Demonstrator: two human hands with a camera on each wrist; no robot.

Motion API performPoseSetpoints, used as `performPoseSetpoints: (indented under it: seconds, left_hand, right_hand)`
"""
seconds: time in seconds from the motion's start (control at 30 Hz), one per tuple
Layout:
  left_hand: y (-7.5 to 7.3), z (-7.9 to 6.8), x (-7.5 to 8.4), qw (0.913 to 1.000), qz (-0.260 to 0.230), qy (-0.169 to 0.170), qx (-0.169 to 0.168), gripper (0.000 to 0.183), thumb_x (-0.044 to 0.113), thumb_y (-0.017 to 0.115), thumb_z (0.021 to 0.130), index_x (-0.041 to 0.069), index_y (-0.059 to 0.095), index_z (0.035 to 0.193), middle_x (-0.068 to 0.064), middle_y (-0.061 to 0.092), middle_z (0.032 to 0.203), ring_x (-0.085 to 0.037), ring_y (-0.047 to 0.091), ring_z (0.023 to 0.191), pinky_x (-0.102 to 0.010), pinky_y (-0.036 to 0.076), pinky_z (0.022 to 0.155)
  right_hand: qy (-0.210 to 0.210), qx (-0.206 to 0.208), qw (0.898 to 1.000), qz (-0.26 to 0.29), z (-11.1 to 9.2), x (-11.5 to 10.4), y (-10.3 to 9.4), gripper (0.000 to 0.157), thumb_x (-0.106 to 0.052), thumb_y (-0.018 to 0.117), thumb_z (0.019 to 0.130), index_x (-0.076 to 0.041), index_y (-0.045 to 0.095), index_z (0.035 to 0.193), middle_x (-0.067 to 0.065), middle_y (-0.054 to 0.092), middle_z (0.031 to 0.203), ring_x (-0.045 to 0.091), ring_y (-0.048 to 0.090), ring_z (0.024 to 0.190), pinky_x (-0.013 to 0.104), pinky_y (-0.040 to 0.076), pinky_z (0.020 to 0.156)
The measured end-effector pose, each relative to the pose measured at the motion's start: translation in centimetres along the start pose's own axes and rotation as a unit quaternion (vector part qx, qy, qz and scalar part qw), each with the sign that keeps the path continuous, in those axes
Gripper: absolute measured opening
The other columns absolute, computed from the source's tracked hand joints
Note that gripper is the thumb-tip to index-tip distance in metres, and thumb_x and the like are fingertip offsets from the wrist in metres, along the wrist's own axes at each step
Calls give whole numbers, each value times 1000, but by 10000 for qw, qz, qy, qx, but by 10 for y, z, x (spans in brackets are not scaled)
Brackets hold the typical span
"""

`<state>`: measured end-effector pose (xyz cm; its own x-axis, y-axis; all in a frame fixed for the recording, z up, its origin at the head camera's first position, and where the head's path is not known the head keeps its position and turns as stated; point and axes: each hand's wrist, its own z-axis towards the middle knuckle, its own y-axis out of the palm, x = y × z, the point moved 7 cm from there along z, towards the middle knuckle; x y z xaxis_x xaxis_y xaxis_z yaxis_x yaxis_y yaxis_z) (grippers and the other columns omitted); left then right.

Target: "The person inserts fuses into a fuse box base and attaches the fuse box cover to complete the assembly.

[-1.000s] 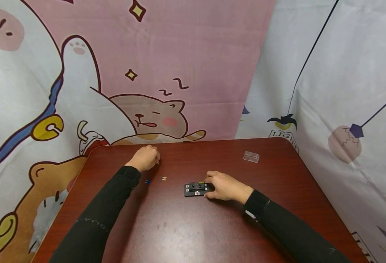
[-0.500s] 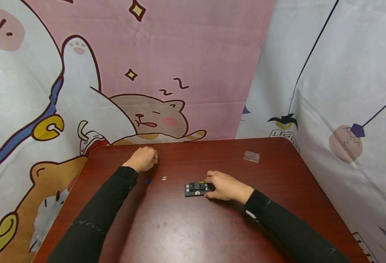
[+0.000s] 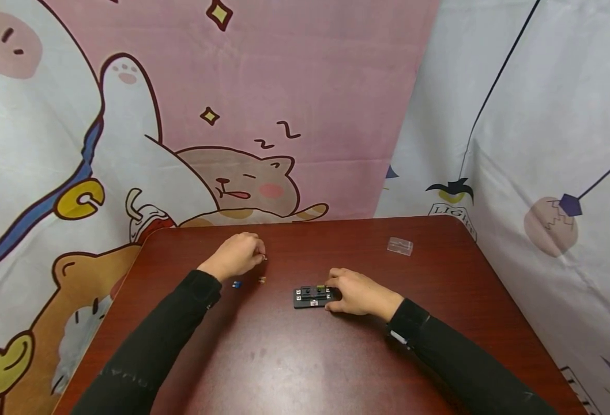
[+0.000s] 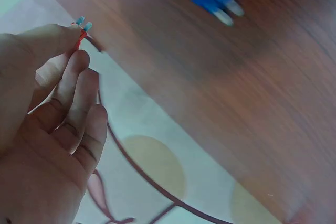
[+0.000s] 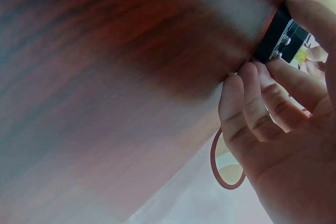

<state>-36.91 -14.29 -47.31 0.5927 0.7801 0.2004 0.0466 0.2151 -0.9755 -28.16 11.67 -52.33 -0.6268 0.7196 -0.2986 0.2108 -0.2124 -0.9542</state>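
My left hand [image 3: 237, 255] is over the far left of the table, pinching a small red blade fuse [image 4: 81, 38] between thumb and fingertip. Two metal prongs of that fuse stick out past the thumb in the left wrist view. Below the hand on the table lie a blue blade fuse [image 3: 236, 285] and a small yellowish one [image 3: 262, 280]. My right hand [image 3: 359, 293] grips the right end of a black fuse block [image 3: 310, 297] with screw terminals. A yellow piece [image 3: 320, 287] shows on top of the block by the fingers, which hide its right end.
A clear plastic case [image 3: 400, 246] lies at the back right of the brown table [image 3: 284, 357]. Behind the table hangs a printed cloth [image 3: 326, 86] with cartoon animals.
My left hand, with the red fuse, has moved right toward the yellowish fuse. The right hand keeps its hold on the fuse block, and the head view has shifted slightly.
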Motion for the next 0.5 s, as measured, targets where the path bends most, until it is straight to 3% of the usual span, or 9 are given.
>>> performPoseSetpoints:
  seconds: [0.23,0.5]
  left_hand:
    - [-12,2,47,9979,90,530,368,4,18,77,94,15,80,92,1,73,92,-22,66,90,-45,56,87]
    - [-8,-3,81,9966,139,744,320,6,20,76,95,17,81,97,2,73,93,-19,63,88,-43,53,85]
  right_hand:
    - [3,17,10000,-28,0,0,-3,49,-48,80,88,-12,77,121,-2,58,105,14,56,89,35,52,81]
    - [42,-51,10000,64,0,-1,-1,49,-48,80,88,-13,76,122,-1,59,106,14,56,91,36,52,82]
